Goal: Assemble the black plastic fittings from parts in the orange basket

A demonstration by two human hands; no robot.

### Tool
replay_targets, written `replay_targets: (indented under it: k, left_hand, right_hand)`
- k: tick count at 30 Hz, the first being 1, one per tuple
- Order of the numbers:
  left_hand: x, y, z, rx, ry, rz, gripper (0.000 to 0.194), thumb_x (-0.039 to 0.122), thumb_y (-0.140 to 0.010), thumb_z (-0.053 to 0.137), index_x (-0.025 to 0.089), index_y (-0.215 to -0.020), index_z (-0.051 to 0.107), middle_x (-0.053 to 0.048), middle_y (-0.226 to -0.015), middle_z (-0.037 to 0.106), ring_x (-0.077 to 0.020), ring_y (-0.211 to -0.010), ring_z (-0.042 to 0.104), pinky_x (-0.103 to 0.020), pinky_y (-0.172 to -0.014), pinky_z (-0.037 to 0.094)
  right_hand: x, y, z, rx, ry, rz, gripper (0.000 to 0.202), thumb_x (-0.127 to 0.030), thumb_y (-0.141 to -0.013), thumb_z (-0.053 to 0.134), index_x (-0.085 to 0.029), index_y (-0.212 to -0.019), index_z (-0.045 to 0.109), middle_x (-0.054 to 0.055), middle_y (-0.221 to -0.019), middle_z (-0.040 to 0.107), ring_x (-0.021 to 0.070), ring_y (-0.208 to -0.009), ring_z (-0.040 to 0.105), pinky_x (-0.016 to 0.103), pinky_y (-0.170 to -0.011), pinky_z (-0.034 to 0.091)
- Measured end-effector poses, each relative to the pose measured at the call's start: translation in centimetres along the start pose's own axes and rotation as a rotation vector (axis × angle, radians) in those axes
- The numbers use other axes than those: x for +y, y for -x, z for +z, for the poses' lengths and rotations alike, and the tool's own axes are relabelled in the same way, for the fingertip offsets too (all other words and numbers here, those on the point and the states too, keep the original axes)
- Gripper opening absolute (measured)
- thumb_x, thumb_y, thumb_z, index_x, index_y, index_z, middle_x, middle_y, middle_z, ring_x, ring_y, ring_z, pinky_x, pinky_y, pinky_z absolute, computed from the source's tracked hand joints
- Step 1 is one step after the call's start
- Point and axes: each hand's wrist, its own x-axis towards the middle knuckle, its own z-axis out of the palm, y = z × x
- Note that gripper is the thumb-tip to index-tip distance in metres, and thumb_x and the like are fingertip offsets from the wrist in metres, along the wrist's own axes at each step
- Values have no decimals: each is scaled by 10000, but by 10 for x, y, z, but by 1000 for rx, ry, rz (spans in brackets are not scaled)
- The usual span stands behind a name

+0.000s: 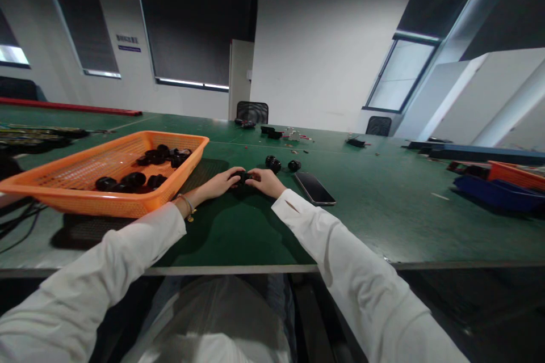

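Both hands meet over the green table, gripping one small black round part point(243, 177) between them. My left hand point(222, 182) has its fingers closed on the part's left side. From the right, my right hand point(265, 180) pinches the same part. The fingers cover much of it, so its exact kind cannot be made out. Just beyond my right hand lie similar black round parts point(273, 164) and another black part point(294, 165). Left of my left hand stands an orange plastic basket point(166, 199) with several black parts point(134, 179) in it.
A smartphone point(315, 188) lies right of my right hand. Farther back on the green table point(361, 221) are black pieces point(271, 133) and a white-and-red item point(293, 134). Blue and orange bins point(498, 193) stand at the right; cables point(38, 136) lie at the left.
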Motion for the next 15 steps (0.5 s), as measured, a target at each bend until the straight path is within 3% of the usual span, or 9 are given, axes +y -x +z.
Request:
replay_targets:
  k: [15]
  left_hand:
    - [0,0,0,-3,1,4,466,355,-782,377,161,-1205,406,-88,-1146,523,-166,-839,562,-299,-758,460]
  right_hand:
    - [-3,1,2,-63,-87,47,223,-249,-771,534,-105,-923,610,26,-638,633,114,-604,581,226,-634,428]
